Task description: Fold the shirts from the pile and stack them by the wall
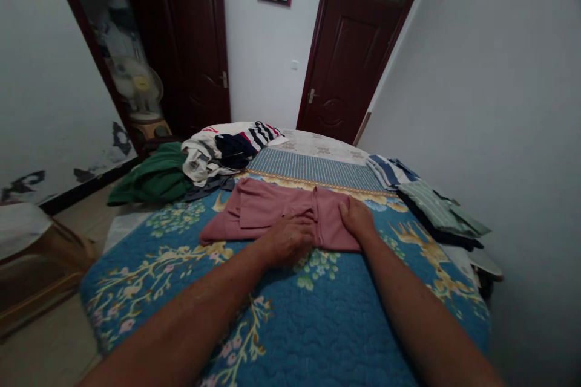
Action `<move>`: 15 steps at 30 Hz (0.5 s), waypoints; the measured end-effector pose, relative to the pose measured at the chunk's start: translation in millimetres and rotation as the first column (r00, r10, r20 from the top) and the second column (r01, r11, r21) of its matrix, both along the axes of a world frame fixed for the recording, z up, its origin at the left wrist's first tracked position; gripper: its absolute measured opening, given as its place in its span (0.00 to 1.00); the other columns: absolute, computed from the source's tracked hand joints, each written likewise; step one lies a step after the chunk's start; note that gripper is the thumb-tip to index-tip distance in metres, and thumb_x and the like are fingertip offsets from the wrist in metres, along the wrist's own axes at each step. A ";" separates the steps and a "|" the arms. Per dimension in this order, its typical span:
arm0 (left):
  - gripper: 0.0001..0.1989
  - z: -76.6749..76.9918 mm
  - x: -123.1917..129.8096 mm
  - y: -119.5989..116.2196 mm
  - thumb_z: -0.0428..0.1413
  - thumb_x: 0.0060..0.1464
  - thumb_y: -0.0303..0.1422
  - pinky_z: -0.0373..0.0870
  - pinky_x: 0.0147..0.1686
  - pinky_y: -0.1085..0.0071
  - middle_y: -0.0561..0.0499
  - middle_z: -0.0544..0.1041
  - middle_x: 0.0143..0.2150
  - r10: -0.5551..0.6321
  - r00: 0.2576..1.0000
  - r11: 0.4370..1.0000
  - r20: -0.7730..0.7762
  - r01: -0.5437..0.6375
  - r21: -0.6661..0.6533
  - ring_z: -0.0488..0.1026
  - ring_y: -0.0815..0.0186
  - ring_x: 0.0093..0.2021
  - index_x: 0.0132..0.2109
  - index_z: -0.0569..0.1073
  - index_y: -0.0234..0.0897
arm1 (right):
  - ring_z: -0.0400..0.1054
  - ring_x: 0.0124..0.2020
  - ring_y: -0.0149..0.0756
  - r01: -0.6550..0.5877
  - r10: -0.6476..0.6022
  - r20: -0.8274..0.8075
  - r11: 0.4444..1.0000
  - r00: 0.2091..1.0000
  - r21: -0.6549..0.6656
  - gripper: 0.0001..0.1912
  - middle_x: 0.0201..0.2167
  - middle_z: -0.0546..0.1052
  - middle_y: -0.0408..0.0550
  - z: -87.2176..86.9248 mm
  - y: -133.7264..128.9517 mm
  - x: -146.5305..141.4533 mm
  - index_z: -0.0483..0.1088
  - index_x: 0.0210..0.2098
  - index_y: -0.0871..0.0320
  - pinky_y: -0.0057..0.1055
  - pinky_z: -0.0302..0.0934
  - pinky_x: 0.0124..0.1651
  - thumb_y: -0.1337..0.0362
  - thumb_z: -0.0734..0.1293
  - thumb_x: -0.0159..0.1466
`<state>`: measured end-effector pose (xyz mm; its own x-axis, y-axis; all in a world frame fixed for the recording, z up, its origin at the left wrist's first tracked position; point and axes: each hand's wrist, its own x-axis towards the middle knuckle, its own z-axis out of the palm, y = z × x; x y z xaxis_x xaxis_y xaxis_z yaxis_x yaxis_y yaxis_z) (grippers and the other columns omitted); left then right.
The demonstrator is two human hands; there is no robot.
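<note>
A pink garment [276,202], partly folded into a long flat strip, lies across the quilt in front of me. My left hand [290,240] rests on its near edge around the middle, fingers stretched to the right over the cloth beside a raised fold. At the garment's right end, my right hand [357,217] is closed on the fabric with the thumb on top; its other fingers are mostly hidden. Whether the garment is a shirt or trousers I cannot tell.
A blue floral quilt [318,314] covers the bed. Crumpled clothes lie at the back left, among them a green garment [157,175] and a striped one [261,136]. Folded clothes [442,208] are stacked along the right edge. A wooden stool [49,254] stands at left.
</note>
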<state>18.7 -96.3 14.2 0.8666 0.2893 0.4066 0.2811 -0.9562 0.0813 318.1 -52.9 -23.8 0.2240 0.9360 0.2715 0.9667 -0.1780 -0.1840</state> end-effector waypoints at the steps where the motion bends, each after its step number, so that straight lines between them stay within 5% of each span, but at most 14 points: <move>1: 0.11 1.4 -5.6 4.7 0.54 0.68 0.32 0.68 0.66 0.56 0.46 0.84 0.45 0.038 0.999 0.999 0.029 -0.038 -0.012 0.78 0.57 0.55 0.45 0.83 0.43 | 0.70 0.64 0.54 0.006 -0.007 0.016 1.000 1.000 0.007 0.28 0.62 0.77 0.67 -0.4 -5.9 -0.4 0.71 0.65 0.65 0.43 0.58 0.68 0.53 0.57 0.77; 4: 0.12 4.3 -27.5 23.0 0.53 0.68 0.31 0.73 0.58 0.57 0.43 0.84 0.47 0.264 0.954 0.964 0.140 -0.258 -0.061 0.79 0.56 0.51 0.48 0.82 0.40 | 0.70 0.64 0.56 0.046 -0.048 0.053 0.998 0.997 0.039 0.29 0.62 0.77 0.69 0.2 -23.8 -2.1 0.68 0.68 0.66 0.44 0.59 0.67 0.55 0.58 0.75; 8: 0.11 2.9 -54.0 46.6 0.54 0.66 0.31 0.74 0.54 0.56 0.40 0.84 0.45 0.527 0.826 0.850 0.199 -0.512 -0.123 0.80 0.52 0.49 0.45 0.82 0.38 | 0.76 0.58 0.56 0.112 -0.113 -0.035 0.993 0.993 -0.023 0.28 0.56 0.81 0.70 7.0 -40.3 0.5 0.73 0.64 0.66 0.42 0.65 0.60 0.54 0.60 0.73; 12: 0.14 1.1 -62.9 54.6 0.52 0.68 0.34 0.75 0.52 0.58 0.39 0.85 0.45 0.676 0.724 0.736 0.140 -0.653 -0.178 0.81 0.52 0.47 0.43 0.82 0.37 | 0.80 0.50 0.53 0.035 -0.062 -0.271 0.994 0.961 -0.103 0.22 0.47 0.85 0.63 18.2 -46.0 9.8 0.82 0.47 0.61 0.39 0.69 0.50 0.53 0.63 0.69; 15: 0.15 3.1 -62.0 52.6 0.52 0.68 0.36 0.74 0.52 0.60 0.40 0.85 0.46 0.734 0.676 0.671 0.056 -0.712 -0.205 0.81 0.53 0.48 0.42 0.82 0.37 | 0.80 0.40 0.49 -0.004 -0.034 -0.567 0.998 0.823 -0.067 0.16 0.37 0.85 0.57 24.1 -47.7 13.7 0.82 0.38 0.60 0.35 0.70 0.41 0.55 0.70 0.62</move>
<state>-43.3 -43.7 17.3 0.3037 0.8710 0.3862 0.8559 -0.4275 0.2911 331.8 -100.6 0.3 0.3345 0.9418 0.0335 0.6922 -0.2215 -0.6869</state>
